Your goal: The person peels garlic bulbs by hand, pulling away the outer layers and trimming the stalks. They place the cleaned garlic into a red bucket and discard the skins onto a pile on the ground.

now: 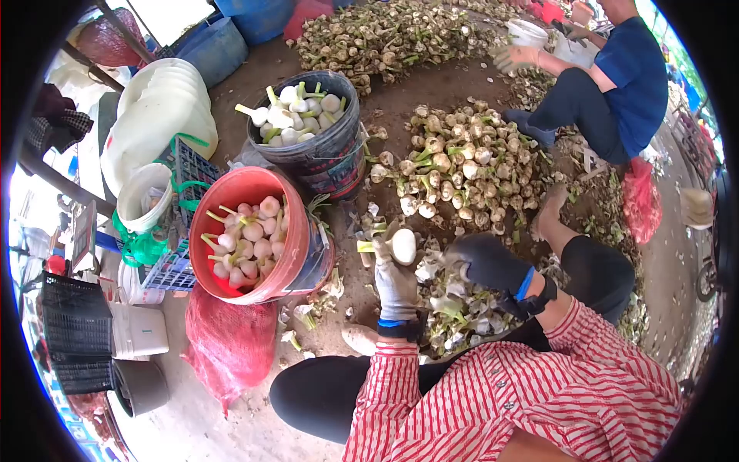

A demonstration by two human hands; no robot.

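Note:
A peeled white garlic bulb (pixel 403 247) with a short green stem is held in my left hand (pixel 394 269), which wears a pale glove with a blue band at the wrist. To its right is my right hand (pixel 488 266) in a dark glove, its fingers curled and apart from the bulb; whether it holds anything is hidden. Below my hands lie loose peeled skins (pixel 454 308). A pile of unpeeled garlic (pixel 469 165) sits just beyond them. On the left, a red bucket (pixel 206 254) and a dark bucket (pixel 350 123) both contain peeled bulbs.
A co-worker (pixel 631 85) sits at the upper right near white buckets (pixel 528 35). A larger garlic heap (pixel 385 38) lies at the back. A red mesh sack (pixel 229 339), blue crate (pixel 171 266), pale containers (pixel 165 108) and black baskets (pixel 75 323) stand on the left.

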